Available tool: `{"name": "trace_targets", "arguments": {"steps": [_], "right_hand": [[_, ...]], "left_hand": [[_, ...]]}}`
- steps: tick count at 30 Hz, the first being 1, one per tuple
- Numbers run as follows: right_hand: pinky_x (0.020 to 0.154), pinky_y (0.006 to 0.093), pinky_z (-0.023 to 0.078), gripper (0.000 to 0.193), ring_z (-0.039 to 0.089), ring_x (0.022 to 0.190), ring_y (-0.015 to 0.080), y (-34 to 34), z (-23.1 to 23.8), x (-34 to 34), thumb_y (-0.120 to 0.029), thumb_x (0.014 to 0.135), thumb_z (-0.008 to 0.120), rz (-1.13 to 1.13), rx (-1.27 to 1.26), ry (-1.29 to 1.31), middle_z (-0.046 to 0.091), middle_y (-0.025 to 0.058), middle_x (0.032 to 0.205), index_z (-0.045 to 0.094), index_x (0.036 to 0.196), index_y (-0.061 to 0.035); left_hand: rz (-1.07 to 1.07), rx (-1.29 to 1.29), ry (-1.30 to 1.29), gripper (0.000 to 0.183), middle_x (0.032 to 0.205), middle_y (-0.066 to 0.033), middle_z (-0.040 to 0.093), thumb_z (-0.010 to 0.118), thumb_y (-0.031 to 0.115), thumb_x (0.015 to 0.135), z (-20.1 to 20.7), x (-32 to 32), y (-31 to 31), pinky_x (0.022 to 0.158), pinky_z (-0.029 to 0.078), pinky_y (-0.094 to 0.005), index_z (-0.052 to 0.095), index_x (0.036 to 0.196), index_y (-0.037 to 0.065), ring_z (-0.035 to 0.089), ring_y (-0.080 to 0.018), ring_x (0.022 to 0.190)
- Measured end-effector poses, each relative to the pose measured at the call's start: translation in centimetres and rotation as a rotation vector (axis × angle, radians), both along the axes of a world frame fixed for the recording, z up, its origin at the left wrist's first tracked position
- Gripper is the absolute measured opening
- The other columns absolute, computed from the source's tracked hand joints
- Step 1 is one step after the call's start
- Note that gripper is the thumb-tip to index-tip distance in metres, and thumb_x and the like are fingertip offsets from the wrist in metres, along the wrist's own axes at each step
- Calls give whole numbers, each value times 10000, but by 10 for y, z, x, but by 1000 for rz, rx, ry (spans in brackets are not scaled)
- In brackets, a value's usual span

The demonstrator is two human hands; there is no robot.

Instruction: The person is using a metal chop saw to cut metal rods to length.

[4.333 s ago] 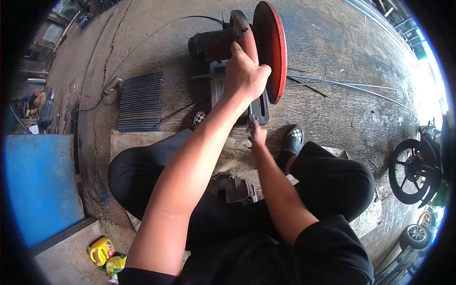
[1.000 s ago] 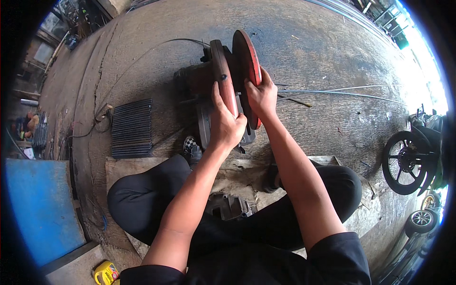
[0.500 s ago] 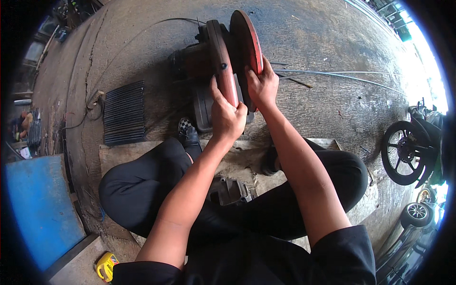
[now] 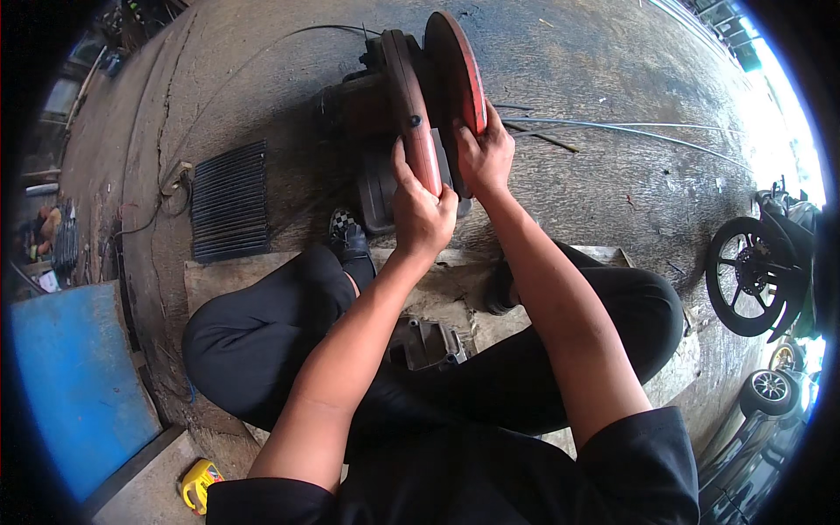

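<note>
In front of me stands a red and dark machine that looks like a cut-off saw (image 4: 363, 109), with a grey base. My left hand (image 4: 424, 214) is closed round the lower end of its long curved red guard (image 4: 404, 87), thumb on the near side. To the right, my right hand (image 4: 486, 157) grips the near edge of a round dark cover with a red rim (image 4: 455, 66). This cover stands upright, nearly edge-on to me, beside the guard. Its inner side and my right fingertips are partly hidden.
A grey metal casting (image 4: 429, 344) lies between my crossed legs. Left of the machine lies a black ribbed panel (image 4: 229, 201). Thin metal rods (image 4: 612, 127) stretch rightward. A motorcycle (image 4: 752, 276) stands at right, a blue board (image 4: 79, 385) and a yellow bottle (image 4: 201, 486) at left.
The whole view has shifted slightly. Both hands keep their holds, with the machine in nearly the same place.
</note>
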State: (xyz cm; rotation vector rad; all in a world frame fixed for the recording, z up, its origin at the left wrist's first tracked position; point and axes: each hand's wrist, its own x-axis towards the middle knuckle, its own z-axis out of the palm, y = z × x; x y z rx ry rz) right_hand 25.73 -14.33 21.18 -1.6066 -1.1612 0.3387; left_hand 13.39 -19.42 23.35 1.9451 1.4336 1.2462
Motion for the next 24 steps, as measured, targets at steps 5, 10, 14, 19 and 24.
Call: {"name": "trace_targets", "arguments": {"steps": [5, 10, 14, 19, 24], "right_hand": [[801, 438, 487, 505, 620, 898, 415, -1, -5, -1, -214, 747, 654, -9, 24, 0, 640, 254, 943, 545, 1192, -1], [811, 438, 486, 513, 621, 909, 415, -3, -7, 0, -213, 749, 646, 3, -24, 30, 639, 256, 958, 542, 1196, 14], [802, 440, 490, 509, 624, 897, 416, -3, -9, -1, -212, 748, 642, 0, 5, 3, 641, 255, 950, 544, 1192, 17], [794, 440, 494, 518, 626, 891, 417, -4, -12, -1, -213, 743, 648, -13, 31, 5, 641, 257, 946, 542, 1194, 18], [794, 437, 495, 532, 626, 892, 418, -6, -15, 0, -214, 739, 656, -13, -8, 1, 640, 260, 950, 538, 1198, 27]], "left_hand": [[-65, -176, -157, 783, 1289, -303, 405, 579, -5, 734, -1, 0, -3, 1021, 355, -429, 166, 1396, -72, 459, -404, 1195], [-53, -161, -131, 774, 1285, -313, 402, 580, 0, 735, -3, 0, -5, 1021, 351, -430, 175, 1389, -87, 459, -407, 1193], [-47, -144, -122, 781, 1294, -310, 396, 587, 2, 734, -5, 0, -5, 1033, 342, -429, 174, 1390, -90, 447, -406, 1204], [-43, -134, -100, 790, 1303, -308, 390, 593, 0, 729, -7, -1, -7, 1044, 333, -432, 172, 1393, -83, 434, -405, 1217], [-32, -160, -110, 793, 1299, -304, 395, 598, -2, 724, -10, 0, -7, 1036, 338, -440, 181, 1395, -68, 439, -415, 1207]]}}
